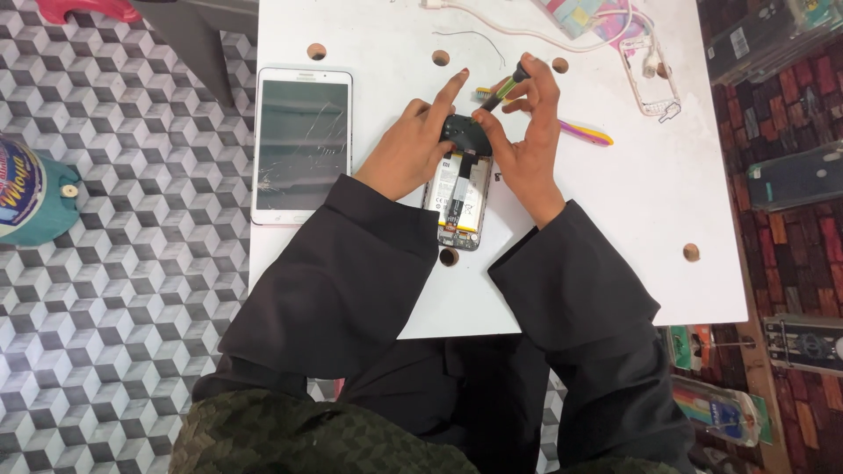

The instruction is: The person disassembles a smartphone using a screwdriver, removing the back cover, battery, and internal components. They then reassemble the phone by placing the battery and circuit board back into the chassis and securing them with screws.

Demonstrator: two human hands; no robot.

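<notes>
An opened phone (460,200), its back removed and battery exposed, is laid on the white table (615,219) with its long axis running away from the person, directly below both hands. A small black cover piece (465,133) at the phone's far end is pinched by the left hand (411,154), index finger raised. A slim screwdriver (502,89) is gripped in the fingers of the right hand (527,145), its tip angled down-left toward that piece. A cracked white tablet (301,145) is seen well left.
</notes>
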